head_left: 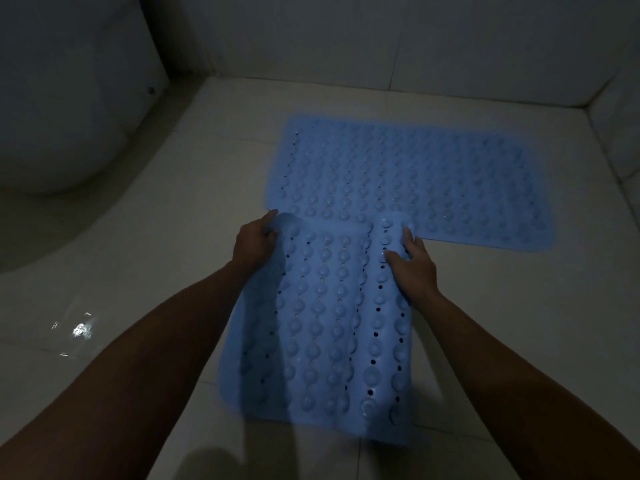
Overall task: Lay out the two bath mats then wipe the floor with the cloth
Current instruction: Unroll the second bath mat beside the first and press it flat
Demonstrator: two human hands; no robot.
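Note:
One blue bath mat (415,178), studded with bumps and holes, lies flat on the pale tiled floor (194,188) near the far wall, running left to right. A second blue bath mat (329,327) runs from near me toward the first; its far edge overlaps the first mat's near edge and its sides curl upward. My left hand (254,240) grips the second mat's far left corner. My right hand (410,261) holds its curled far right edge. No cloth is in view.
A white toilet bowl (59,109) bulges in at the upper left. Tiled walls (415,39) close the back and right side. A bright wet glint (81,329) shows on the floor at the left. The room is dim.

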